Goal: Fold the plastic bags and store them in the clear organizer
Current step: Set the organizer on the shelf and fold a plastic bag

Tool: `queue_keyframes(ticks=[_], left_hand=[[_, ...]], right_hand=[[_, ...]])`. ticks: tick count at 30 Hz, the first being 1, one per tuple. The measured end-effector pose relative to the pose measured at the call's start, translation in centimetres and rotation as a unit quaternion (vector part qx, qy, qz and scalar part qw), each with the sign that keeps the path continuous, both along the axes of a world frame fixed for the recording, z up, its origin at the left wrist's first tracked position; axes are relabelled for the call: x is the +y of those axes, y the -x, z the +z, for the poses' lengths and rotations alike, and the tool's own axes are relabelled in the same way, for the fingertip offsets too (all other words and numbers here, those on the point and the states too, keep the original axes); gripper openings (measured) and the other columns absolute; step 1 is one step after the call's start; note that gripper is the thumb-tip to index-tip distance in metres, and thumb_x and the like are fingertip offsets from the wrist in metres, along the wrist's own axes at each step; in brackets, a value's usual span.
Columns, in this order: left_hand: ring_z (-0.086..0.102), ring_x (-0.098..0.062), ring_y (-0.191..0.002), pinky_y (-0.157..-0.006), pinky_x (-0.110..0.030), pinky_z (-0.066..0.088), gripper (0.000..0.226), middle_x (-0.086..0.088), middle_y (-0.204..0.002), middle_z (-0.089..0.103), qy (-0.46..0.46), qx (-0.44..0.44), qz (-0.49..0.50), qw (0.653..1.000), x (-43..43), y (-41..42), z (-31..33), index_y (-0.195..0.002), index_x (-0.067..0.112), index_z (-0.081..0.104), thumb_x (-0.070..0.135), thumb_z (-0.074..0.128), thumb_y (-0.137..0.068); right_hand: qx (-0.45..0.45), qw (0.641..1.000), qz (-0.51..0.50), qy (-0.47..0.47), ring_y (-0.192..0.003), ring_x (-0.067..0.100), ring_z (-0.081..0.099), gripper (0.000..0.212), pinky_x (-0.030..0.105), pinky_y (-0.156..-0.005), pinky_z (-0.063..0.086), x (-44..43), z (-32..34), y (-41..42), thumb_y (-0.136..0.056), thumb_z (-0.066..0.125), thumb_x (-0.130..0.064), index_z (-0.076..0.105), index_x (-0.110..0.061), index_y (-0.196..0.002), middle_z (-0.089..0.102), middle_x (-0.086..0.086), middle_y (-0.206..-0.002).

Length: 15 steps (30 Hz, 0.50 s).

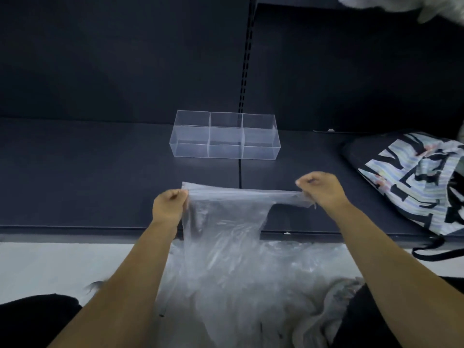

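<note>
I have both hands up over the front edge of the shelf, each one fisted and pinching a top corner of one clear plastic bag [226, 222]. Left hand [169, 207] grips the left end, right hand [320, 190] the right end, and the top edge is pulled taut between them. The rest of the bag hangs down past the shelf's front edge into a heap of more plastic [251, 285] near my lap.

Handling guess: very light, limp film, no stiffness, probably slippery and clingy, so it likely won't hold a crease unless flattened. Corners or the top hem look like the best places to hold; mid-sheet would just bunch up.

Clear organizer [224, 135] sits toward the back middle of the shelf, well apart from the hands, and looks empty, with several compartments.

Hard to read: the bag is see-through, so its lower edge and handles blur into the heap, and I can't count the bags there. Fingertips are hidden in the fists. A patterned bag [414, 182] at the shelf's right edge is cut off.
</note>
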<state>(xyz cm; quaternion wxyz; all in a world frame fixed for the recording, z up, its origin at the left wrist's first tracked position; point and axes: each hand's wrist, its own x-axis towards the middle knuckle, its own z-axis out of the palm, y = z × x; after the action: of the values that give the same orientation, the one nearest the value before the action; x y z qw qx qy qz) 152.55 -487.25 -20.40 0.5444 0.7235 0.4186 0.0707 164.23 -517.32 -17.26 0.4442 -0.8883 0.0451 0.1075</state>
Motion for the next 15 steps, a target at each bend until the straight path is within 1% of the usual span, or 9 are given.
queue_keyframes(ticks=[2,4,6,8,9,11,12,13,15], left_hand=[[0.041,-0.015,-0.051,-0.051,-0.023,0.036,0.039,-0.002,-0.055,0.050,-0.008,0.013,0.001,1.000,0.2,-0.4,-1.6,-0.056,0.015,0.052,0.021,0.056,-0.094],[0.045,-0.019,-0.053,-0.053,-0.026,0.037,0.035,-0.004,-0.058,0.051,-0.007,0.039,0.005,0.999,0.4,-0.8,-2.9,-0.061,0.012,0.055,0.023,0.055,-0.094],[0.049,-0.022,-0.060,-0.056,-0.028,0.038,0.029,-0.005,-0.062,0.053,-0.001,0.051,0.010,0.999,0.7,-0.9,-4.1,-0.069,0.010,0.058,0.024,0.056,-0.094],[0.051,-0.023,-0.066,-0.064,-0.028,0.039,0.023,-0.001,-0.064,0.054,0.010,0.044,0.024,0.999,0.8,-0.9,-5.1,-0.075,0.009,0.060,0.022,0.057,-0.094],[0.051,-0.022,-0.069,-0.068,-0.028,0.039,0.021,0.000,-0.065,0.055,0.015,0.040,0.032,0.999,0.9,-0.9,-5.4,-0.077,0.008,0.061,0.022,0.058,-0.094],[0.051,-0.020,-0.068,-0.071,-0.028,0.038,0.020,0.001,-0.066,0.055,0.017,0.037,0.043,0.998,0.9,-1.0,-5.7,-0.080,0.008,0.062,0.022,0.059,-0.093],[0.050,-0.018,-0.065,-0.069,-0.027,0.038,0.020,0.001,-0.067,0.055,0.016,0.036,0.047,0.998,1.0,-1.1,-5.7,-0.080,0.007,0.062,0.022,0.060,-0.093],[0.049,-0.016,-0.062,-0.065,-0.025,0.037,0.020,0.000,-0.066,0.055,0.017,0.035,0.049,0.998,1.0,-1.1,-5.6,-0.080,0.006,0.063,0.022,0.059,-0.093],[0.049,-0.014,-0.059,-0.058,-0.024,0.037,0.023,-0.002,-0.067,0.056,0.015,0.035,0.042,0.998,1.1,-1.2,-5.5,-0.076,0.008,0.061,0.021,0.057,-0.094]], right_hand=[[-0.007,0.998,-0.056,0.035,-0.075,0.023,0.062,0.020,0.033,-0.073,0.048,-0.2,-1.8,-0.6,-0.090,0.063,-0.024,0.067,-0.009,-0.078,0.069,0.011,-0.084],[0.023,0.995,-0.082,0.052,-0.088,0.031,0.063,0.033,0.035,-0.076,0.046,-0.1,-3.2,-0.6,-0.092,0.058,-0.035,0.065,-0.004,-0.082,0.066,0.013,-0.087],[0.107,0.989,-0.103,0.018,-0.082,0.030,0.063,0.046,0.040,-0.078,0.050,0.4,-4.4,-0.1,-0.093,0.053,-0.047,0.060,-0.004,-0.077,0.065,0.014,-0.085],[0.196,0.970,-0.133,-0.047,-0.074,0.024,0.064,0.046,0.036,-0.071,0.053,1.0,-5.3,0.5,-0.092,0.049,-0.054,0.055,-0.012,-0.076,0.066,0.011,-0.081],[0.221,0.960,-0.146,-0.093,-0.074,0.022,0.065,0.044,0.034,-0.068,0.053,1.2,-5.7,0.5,-0.093,0.048,-0.055,0.054,-0.014,-0.078,0.067,0.011,-0.081],[0.244,0.931,-0.174,-0.206,-0.078,0.022,0.067,0.039,0.030,-0.065,0.054,1.7,-6.4,0.4,-0.094,0.050,-0.049,0.055,-0.011,-0.084,0.069,0.012,-0.082],[0.243,0.919,-0.189,-0.245,-0.074,0.019,0.067,0.034,0.028,-0.062,0.052,1.9,-6.7,0.3,-0.095,0.054,-0.042,0.056,-0.009,-0.087,0.069,0.012,-0.080],[0.234,0.916,-0.200,-0.256,-0.065,0.015,0.064,0.026,0.023,-0.056,0.050,2.0,-7.0,0.3,-0.094,0.059,-0.034,0.057,-0.009,-0.087,0.067,0.010,-0.076],[0.191,0.927,-0.220,-0.236,-0.041,0.006,0.046,0.017,0.016,-0.038,0.036,2.0,-7.6,0.0,-0.090,0.065,-0.021,0.059,-0.011,-0.078,0.057,0.007,-0.063]])
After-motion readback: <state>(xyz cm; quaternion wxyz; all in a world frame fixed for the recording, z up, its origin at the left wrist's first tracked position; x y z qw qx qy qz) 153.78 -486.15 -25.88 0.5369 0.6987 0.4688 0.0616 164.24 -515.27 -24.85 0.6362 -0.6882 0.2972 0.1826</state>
